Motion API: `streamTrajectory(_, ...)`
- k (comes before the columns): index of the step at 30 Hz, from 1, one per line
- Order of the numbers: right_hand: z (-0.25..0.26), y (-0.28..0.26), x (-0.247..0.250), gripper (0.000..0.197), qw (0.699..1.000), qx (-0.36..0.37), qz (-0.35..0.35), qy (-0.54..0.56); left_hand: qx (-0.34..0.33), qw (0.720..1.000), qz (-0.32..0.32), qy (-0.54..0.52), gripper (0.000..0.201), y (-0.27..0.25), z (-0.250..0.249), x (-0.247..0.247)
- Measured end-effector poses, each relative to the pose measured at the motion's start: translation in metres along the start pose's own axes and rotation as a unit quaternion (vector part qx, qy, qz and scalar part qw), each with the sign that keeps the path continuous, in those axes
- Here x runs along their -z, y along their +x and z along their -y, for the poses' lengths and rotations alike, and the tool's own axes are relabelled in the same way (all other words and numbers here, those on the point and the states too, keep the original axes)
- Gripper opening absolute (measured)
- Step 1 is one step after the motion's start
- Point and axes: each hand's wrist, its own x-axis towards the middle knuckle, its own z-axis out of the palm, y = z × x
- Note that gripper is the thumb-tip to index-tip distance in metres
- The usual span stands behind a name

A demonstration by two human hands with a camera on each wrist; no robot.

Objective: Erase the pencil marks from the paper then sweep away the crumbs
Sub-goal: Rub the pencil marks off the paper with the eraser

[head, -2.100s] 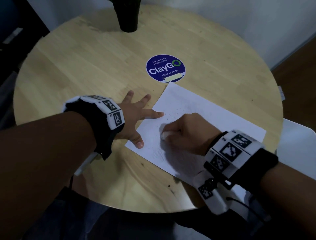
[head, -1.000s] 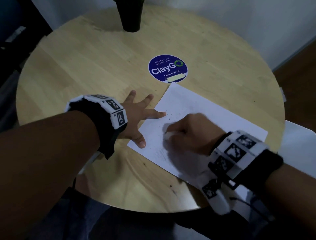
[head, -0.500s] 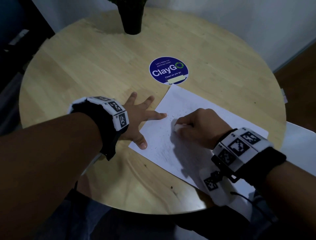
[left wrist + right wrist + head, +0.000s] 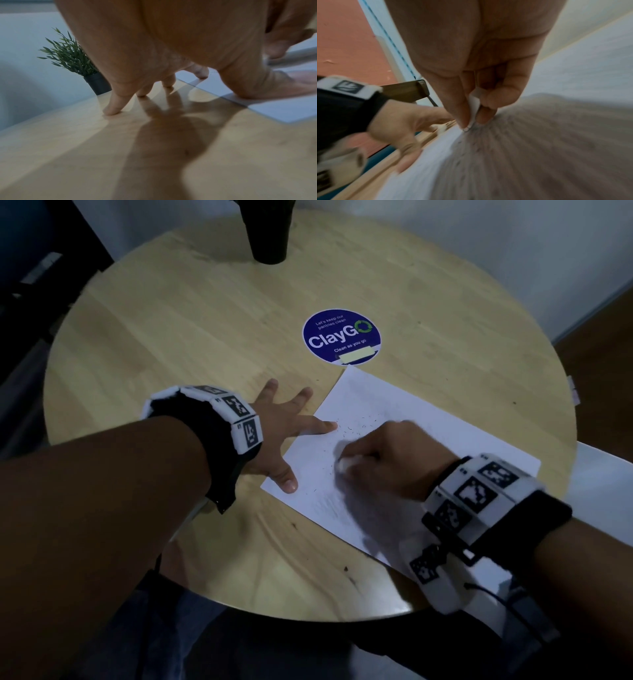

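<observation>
A white sheet of paper (image 4: 428,426) lies askew on the round wooden table (image 4: 178,330). Faint pencil marks (image 4: 329,501) remain near its lower left part. Dark eraser crumbs (image 4: 356,426) are scattered near its left edge. My right hand (image 4: 383,460) pinches a small white eraser (image 4: 473,106) between thumb and fingers, its tip pressed on the paper (image 4: 419,169). My left hand (image 4: 284,433) lies spread flat, with forefinger and thumb on the paper's left edge (image 4: 274,112) and the other fingers (image 4: 113,106) on the wood.
A round blue ClayGo sticker (image 4: 341,337) sits just beyond the paper's far corner. A black pot (image 4: 269,231) with a green plant (image 4: 68,54) stands at the table's far edge. A white surface (image 4: 603,484) adjoins the table at right.
My right hand has been rubbing the eraser back and forth over the paper; it has now shifted back toward me and left. The left hand has kept pressing the sheet in place.
</observation>
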Motion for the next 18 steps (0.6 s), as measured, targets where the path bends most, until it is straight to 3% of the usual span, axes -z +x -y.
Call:
streamTrajectory(2, -0.002, 0.003, 0.002, 0.016, 1.000, -0.010, -0.020, -0.002, -0.003, 1.000, -0.001, -0.004, 0.108, 0.001, 0.000, 0.000)
streamTrajectory(6, 0.019, -0.012, -0.016, 0.021, 0.997, 0.059, 0.041, -0.025, -0.003, 1.000, -0.005, 0.001, 0.108, 0.001, 0.001, -0.001)
streamTrajectory(10, 0.004, -0.001, -0.005, 0.018, 1.000, 0.010, -0.006, -0.003, -0.002, 1.000, -0.001, 0.006, 0.109, 0.002, 0.001, -0.001)
streamTrajectory(14, 0.018, -0.012, -0.016, 0.020, 0.996, 0.071, 0.045, -0.017, -0.001, 1.000, -0.001, 0.000, 0.108, 0.001, 0.000, 0.000)
streamTrajectory(18, 0.003, -0.002, -0.004, 0.018, 1.000, 0.011, 0.017, 0.012, -0.001, 1.000, 0.002, 0.005, 0.109, 0.001, 0.000, 0.000)
